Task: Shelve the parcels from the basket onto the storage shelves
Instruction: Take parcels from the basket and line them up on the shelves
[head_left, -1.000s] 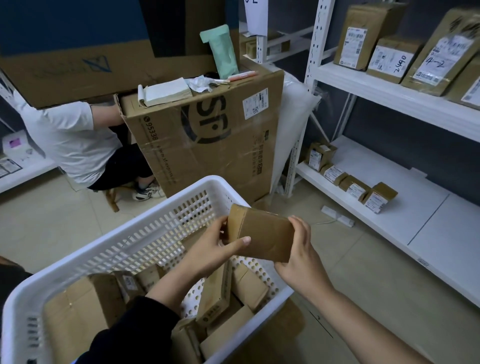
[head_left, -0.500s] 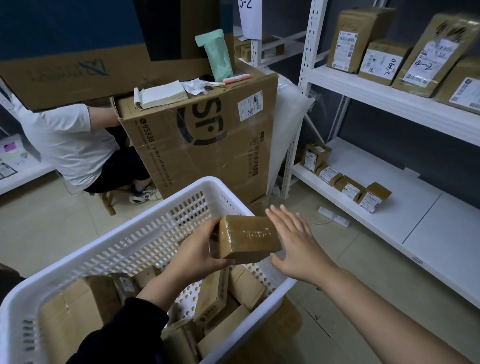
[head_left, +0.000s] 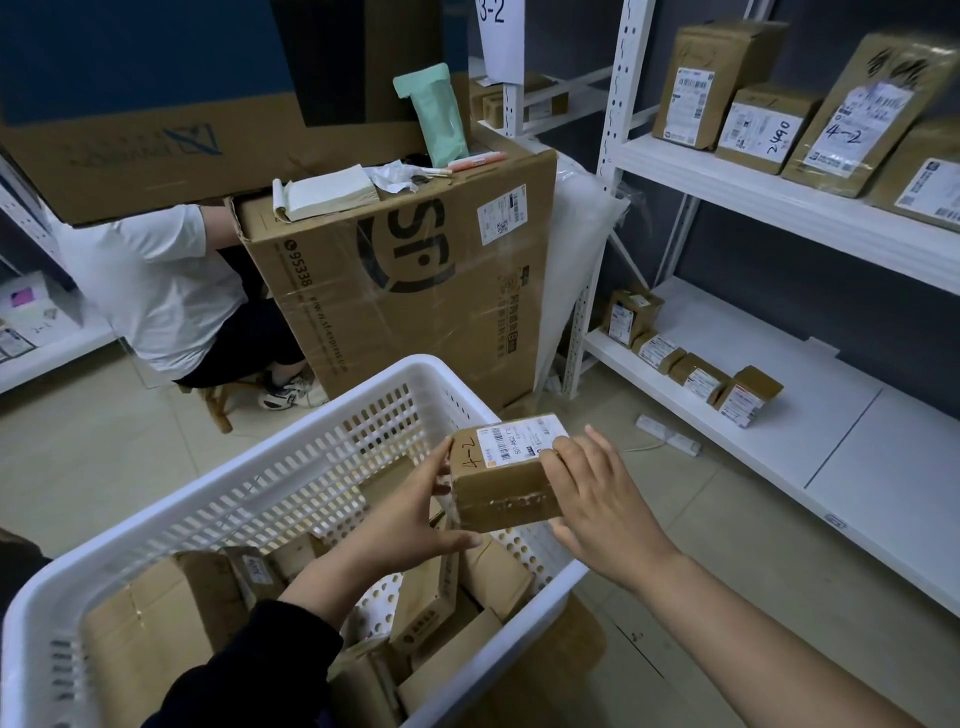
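Observation:
A small brown parcel (head_left: 501, 480) with a white label and "4-2" handwritten on top hangs above the right end of the white basket (head_left: 291, 457). My left hand (head_left: 415, 512) grips its left side and underside. My right hand (head_left: 597, 501) holds its right side, fingers curled over the top edge. Several more cardboard parcels (head_left: 457, 587) lie inside the basket. The white storage shelves (head_left: 779, 426) stand to the right, with small parcels (head_left: 696, 376) in a row on the low shelf and larger ones (head_left: 763, 135) on the shelf above.
A big SF-marked carton (head_left: 415, 270) stands behind the basket, with a notepad and a green packet on top. A person in a white shirt (head_left: 156, 291) sits to its left. A white power strip (head_left: 667, 427) lies on the floor by the low shelf.
The parcel has been turned so its labelled "4-2" face points up. My right hand, off the parcel half a second ago, now holds its right side.

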